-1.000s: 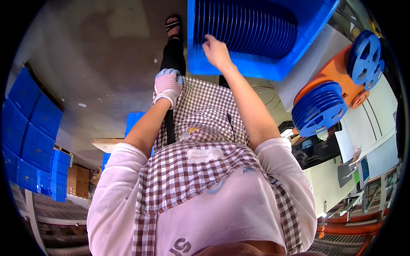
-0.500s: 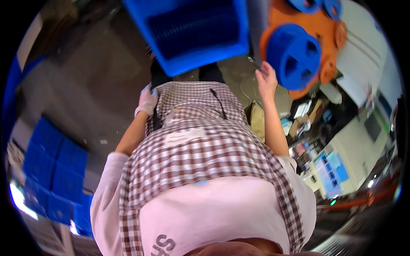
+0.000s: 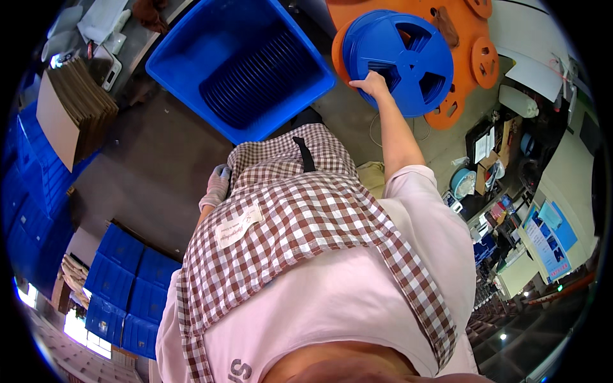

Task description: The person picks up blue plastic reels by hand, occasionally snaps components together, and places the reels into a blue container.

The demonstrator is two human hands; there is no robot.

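Observation:
My right hand point(image 3: 370, 85), bare, is at the near-left edge of a stack of blue plastic reels point(image 3: 434, 57). Its thumb lies outside the rim, and the other fingers close over the top reel's edge by a cut-out, partly hidden. The reels lie flat on an orange plate with round parts point(image 3: 345, 57). Low beside my checked apron hangs my left hand point(image 3: 217, 185) in a pale glove with greyish fingertips. Its fingers hang loosely extended, with nothing seen in them. Ahead of me, a blue bin point(image 3: 175, 60) holds a row of dark blue reels point(image 3: 258, 80) standing on edge.
Cardboard sheets point(image 3: 60, 121) stand at the left by a grey worktop point(image 3: 137, 48). Blue boxes point(image 3: 121, 281) are stacked lower left. On the right are a pale cabinet point(image 3: 555, 191), a cluttered shelf and a light blue basin point(image 3: 461, 184). A cable point(image 3: 377, 134) lies on the floor.
My right hand has gone from beside the reel stack to its edge and closed there. My view has turned, so the bin and reels sit further left. My left hand still hangs at my side.

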